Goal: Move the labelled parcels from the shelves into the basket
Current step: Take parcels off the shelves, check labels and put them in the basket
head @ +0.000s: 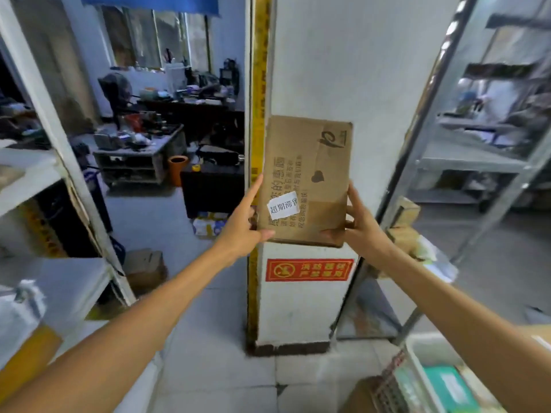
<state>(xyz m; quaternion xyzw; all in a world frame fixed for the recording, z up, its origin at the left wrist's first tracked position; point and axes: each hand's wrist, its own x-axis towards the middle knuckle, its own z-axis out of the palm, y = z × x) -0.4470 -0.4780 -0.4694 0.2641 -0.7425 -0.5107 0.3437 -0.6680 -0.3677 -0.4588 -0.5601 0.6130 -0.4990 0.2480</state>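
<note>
A brown cardboard parcel [310,174] with printed text and a white paper label [283,204] is held upright at arm's length in front of a white pillar. My left hand [243,226] holds its left edge, fingers straight along the side and thumb across the bottom front. My right hand [359,222] grips the lower right corner, thumb on the front and fingers behind. At the bottom right, a white basket [417,350] holds a green packet and other items.
The white pillar [328,70] with a yellow corner strip and a red sign stands straight ahead. White shelves [68,281] with parcels run along the left, a metal rack [465,165] along the right. A cluttered room with tables lies behind on the left.
</note>
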